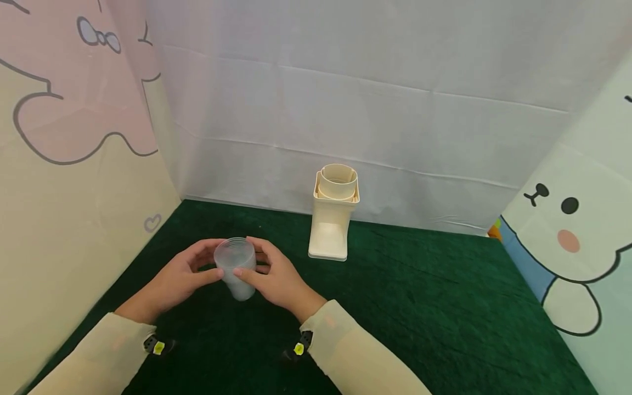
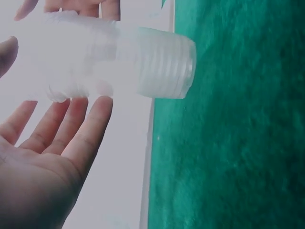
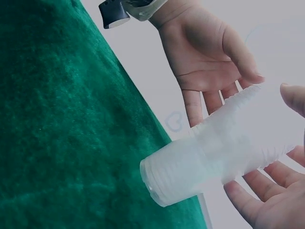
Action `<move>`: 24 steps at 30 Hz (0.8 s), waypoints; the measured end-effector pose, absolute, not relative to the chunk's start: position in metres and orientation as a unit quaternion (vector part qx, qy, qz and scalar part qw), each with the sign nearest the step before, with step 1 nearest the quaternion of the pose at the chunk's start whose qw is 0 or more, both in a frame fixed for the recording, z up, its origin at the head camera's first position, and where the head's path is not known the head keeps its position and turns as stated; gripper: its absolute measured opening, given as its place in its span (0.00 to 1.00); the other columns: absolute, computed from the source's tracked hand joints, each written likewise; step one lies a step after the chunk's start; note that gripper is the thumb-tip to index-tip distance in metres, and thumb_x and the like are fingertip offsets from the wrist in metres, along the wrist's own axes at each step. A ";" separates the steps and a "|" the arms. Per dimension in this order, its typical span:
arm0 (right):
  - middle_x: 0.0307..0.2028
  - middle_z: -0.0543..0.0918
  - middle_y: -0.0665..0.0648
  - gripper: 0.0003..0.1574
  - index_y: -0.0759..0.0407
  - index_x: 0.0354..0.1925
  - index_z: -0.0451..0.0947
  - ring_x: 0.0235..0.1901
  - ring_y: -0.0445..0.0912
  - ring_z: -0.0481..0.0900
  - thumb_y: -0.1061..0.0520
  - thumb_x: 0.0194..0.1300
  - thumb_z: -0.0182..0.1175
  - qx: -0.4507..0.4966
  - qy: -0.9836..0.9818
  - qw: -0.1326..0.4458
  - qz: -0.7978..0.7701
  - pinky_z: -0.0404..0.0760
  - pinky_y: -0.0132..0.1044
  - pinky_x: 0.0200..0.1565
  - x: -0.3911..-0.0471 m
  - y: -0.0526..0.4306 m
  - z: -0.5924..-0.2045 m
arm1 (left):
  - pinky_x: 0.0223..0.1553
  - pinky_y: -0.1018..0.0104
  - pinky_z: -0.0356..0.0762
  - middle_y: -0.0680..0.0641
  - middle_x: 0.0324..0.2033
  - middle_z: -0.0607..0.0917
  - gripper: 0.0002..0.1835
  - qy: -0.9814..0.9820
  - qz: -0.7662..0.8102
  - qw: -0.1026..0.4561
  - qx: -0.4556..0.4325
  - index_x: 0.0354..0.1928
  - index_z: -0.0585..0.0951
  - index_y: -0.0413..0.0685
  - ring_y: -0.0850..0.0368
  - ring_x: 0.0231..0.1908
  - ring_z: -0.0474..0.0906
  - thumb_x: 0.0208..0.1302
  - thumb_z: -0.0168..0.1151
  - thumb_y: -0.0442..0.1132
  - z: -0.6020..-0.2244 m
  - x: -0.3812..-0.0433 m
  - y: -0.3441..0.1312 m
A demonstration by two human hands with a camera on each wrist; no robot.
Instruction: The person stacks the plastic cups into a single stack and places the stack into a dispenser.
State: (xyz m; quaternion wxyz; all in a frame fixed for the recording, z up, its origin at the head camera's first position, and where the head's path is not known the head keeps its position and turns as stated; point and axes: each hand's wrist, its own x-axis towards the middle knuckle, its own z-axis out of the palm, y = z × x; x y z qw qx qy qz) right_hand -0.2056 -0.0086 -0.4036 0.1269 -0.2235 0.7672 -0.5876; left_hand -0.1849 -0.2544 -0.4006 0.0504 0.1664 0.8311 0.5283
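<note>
A stack of clear plastic cups (image 1: 237,274) is held between both hands, to the left of the middle in the head view. My left hand (image 1: 180,280) holds it from the left, thumb at the near side and fingers behind. From the right, my right hand (image 1: 278,282) grips it the same way, its thumb across the upper part. Many ridged rims show along the stack (image 2: 114,57) in the left wrist view. The narrow end of the cups (image 3: 174,174) sticks out past the fingers, over the green cloth, in the right wrist view.
Behind and right of the hands stands a cream plastic holder (image 1: 329,230) with a round open tube (image 1: 338,189) on top. Dark green cloth (image 1: 419,296) covers the table. A pale curtain (image 1: 345,82) hangs behind, and cartoon-printed sheets (image 1: 89,181) flank both sides.
</note>
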 end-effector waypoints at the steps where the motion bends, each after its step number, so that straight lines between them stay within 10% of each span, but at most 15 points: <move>1: 0.64 0.74 0.41 0.43 0.40 0.77 0.62 0.61 0.36 0.74 0.41 0.70 0.67 -0.226 0.768 0.127 -0.585 0.75 0.40 0.62 -0.205 -0.006 -0.401 | 0.58 0.34 0.74 0.39 0.67 0.73 0.31 0.831 0.528 0.048 0.168 0.74 0.66 0.48 0.34 0.66 0.68 0.75 0.63 0.43 -0.399 -0.184 -0.253; 24: 0.68 0.71 0.52 0.42 0.49 0.79 0.57 0.66 0.47 0.73 0.47 0.75 0.63 -0.269 0.784 0.098 -0.550 0.72 0.47 0.66 -0.189 0.076 -0.364 | 0.59 0.46 0.77 0.42 0.64 0.76 0.32 0.812 0.540 0.052 0.217 0.74 0.66 0.48 0.43 0.64 0.73 0.73 0.65 0.45 -0.363 -0.175 -0.173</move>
